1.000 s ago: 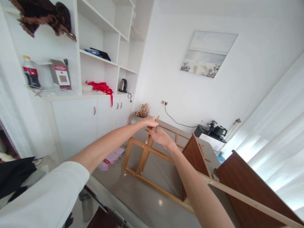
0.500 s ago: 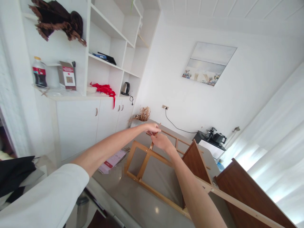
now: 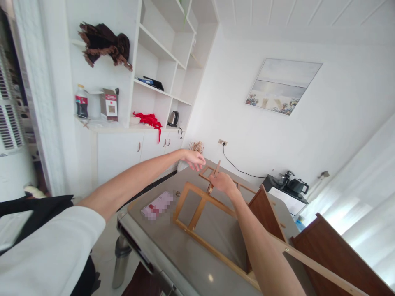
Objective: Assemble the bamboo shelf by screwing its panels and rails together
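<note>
My left hand (image 3: 194, 159) hovers above the far side of the table with its fingers apart and nothing in them. Beside it, my right hand (image 3: 222, 181) is closed round a narrow wooden slat (image 3: 217, 167), whose upper end sticks up past the fingers. The slat stands by the near side of a light wooden frame (image 3: 201, 207), which lies on the grey tabletop (image 3: 160, 238). Brown wooden panels (image 3: 268, 210) rise from the frame at the right. My right hand hides where the slat meets the frame.
A pink printed packet (image 3: 158, 204), partly blurred out, lies left of the frame, with small loose pieces (image 3: 177, 193) near it. At the far right, a black kettle (image 3: 298, 186) stands on a small cabinet. White shelves (image 3: 148, 95) line the left wall.
My left hand has let go of the slat and moved left, its fingers opening. My right hand still grips the slat. The view has swung slightly left.
</note>
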Tool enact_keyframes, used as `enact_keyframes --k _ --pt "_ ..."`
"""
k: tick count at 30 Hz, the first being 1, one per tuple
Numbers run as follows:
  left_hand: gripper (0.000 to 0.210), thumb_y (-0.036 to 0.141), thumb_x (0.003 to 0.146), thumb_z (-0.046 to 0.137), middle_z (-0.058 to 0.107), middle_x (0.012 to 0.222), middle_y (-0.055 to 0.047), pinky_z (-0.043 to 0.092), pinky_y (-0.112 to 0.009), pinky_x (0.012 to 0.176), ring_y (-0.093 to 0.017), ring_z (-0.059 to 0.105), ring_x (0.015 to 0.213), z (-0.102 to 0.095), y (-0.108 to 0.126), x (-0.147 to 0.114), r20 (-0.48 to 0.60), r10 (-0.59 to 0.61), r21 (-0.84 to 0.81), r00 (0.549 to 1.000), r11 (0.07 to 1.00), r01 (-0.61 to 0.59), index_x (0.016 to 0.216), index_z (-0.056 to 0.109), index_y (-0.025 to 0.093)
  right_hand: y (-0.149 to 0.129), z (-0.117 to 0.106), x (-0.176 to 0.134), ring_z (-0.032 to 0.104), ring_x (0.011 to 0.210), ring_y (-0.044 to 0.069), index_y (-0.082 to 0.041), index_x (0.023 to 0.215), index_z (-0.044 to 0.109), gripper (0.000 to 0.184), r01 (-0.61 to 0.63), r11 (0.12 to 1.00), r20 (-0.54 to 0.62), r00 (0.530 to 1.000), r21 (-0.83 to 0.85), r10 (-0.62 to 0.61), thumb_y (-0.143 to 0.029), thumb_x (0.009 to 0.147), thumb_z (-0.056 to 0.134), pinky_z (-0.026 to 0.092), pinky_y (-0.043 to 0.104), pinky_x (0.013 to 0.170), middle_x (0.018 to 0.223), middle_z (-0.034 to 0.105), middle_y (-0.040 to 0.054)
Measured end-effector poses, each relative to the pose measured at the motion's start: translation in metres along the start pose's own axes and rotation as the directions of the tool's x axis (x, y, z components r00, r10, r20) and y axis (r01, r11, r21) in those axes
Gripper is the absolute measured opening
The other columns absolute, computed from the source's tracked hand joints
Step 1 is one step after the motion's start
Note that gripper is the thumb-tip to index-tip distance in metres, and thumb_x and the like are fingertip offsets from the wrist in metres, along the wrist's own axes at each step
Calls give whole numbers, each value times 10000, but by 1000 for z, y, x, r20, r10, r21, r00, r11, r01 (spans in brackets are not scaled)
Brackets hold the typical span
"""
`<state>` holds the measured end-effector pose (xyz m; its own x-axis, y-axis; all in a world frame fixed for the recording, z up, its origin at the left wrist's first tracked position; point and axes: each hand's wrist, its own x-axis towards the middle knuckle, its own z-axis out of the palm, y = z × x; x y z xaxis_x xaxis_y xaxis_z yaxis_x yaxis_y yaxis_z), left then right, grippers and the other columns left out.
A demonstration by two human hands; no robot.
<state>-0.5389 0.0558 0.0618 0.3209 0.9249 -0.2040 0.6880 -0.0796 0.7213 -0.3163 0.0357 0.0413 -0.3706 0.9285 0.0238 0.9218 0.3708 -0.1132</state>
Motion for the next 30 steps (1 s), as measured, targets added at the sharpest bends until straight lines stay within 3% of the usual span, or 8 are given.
enact_keyframes --k 5,10,17,23,30 --pt "378 374 967 583 622 1226 -108 567 -423 876 -216 644 1039 -1 -36 -21 -22 -153 120 988 981 154 1270 570 147 4 -4 2 638 1050 200 -175 1204 615 356 -42 999 14 999 -11 43 -443 973 581 536 425 916 1212 637 79" --pt "342 357 967 585 603 1265 -104 554 -432 905 -226 623 1077 33 -82 -23 -92 -236 268 967 930 252 1249 592 164 -6 9 -1 638 1042 197 -176 1212 610 347 -36 999 37 999 -37 38 -423 970 592 544 417 901 1217 632 78" --pt "359 357 960 597 604 1257 -104 555 -436 902 -231 624 1080 75 -129 -9 -203 -283 271 937 904 332 1258 584 157 -10 21 -8 645 1030 195 -163 1169 628 350 -62 995 51 997 -77 66 -448 970 584 537 419 906 1172 652 74" --pt "350 359 961 594 605 1257 -101 554 -432 905 -233 623 1081 85 -151 1 -186 -320 317 929 876 365 1249 591 161 -6 19 -9 657 989 183 -157 1088 655 387 -102 993 39 994 -66 104 -509 975 541 520 402 904 1098 686 73" --pt "356 359 959 599 605 1255 -100 554 -433 903 -235 624 1084 89 -163 11 -165 -291 353 942 875 332 1252 589 159 -10 19 -20 680 1054 298 -119 990 732 467 -112 993 4 994 -31 112 -427 958 382 481 338 830 1067 724 209"
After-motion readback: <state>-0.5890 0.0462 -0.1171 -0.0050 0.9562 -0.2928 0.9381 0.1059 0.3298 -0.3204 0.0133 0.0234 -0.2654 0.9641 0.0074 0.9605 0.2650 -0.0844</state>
